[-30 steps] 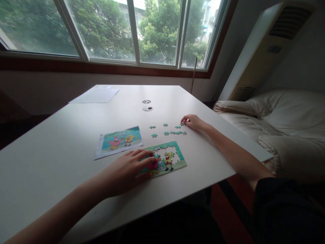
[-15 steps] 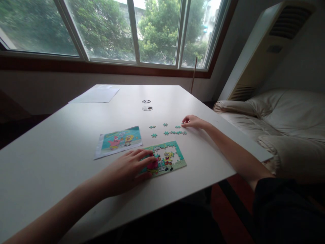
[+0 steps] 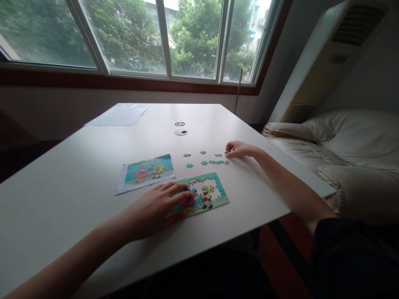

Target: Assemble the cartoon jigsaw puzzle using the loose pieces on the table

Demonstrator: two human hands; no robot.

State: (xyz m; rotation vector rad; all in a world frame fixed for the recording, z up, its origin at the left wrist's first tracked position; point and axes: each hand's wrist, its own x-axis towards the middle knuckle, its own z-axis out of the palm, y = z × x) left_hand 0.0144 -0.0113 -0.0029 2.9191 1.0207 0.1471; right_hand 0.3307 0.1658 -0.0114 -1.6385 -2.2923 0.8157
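A partly assembled jigsaw puzzle [image 3: 215, 201] with a cartoon picture lies near the table's front edge, a white gap in its upper right. My left hand [image 3: 165, 203] rests spread over its left side, hiding that part. Beyond the puzzle, several loose green puzzle pieces [image 3: 204, 162] lie apart on the table. At their right end, my right hand [image 3: 238, 149] has its fingertips closed on a small green puzzle piece [image 3: 227, 152], low at the tabletop. Left of the puzzle lies a printed reference picture [image 3: 148, 171] showing cartoon figures.
The white table [image 3: 77, 166] carries a sheet of paper [image 3: 116, 116] at the far left and two round cable-hole covers [image 3: 181, 132] at the middle back. A cream sofa [image 3: 349, 137] stands beyond the right edge, near a tall air conditioner [image 3: 311, 70].
My right hand has shifted slightly right, and a green piece now shows at its fingertips. My left hand stays on the puzzle.
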